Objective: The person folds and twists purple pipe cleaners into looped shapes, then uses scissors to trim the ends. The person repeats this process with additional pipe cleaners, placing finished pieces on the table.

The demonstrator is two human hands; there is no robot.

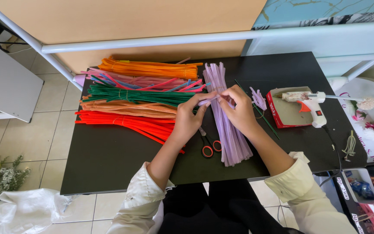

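I see the left hand (190, 116) and right hand (239, 109) pinching one lilac pipe cleaner (209, 101) between fingertips, strand spanning both grips, just above the lilac bundle (228, 130) on the black table (109, 160); scissors (209, 146) beside it.

The left hand (190, 116) covers the scissors' blades (202, 132), leaving only the red handles showing. Both hands hide most of the lilac pipe cleaner (208, 101) pinched between them. The cardboard box (371, 190) at lower right is cut off by the frame edge, its contents too small to tell.
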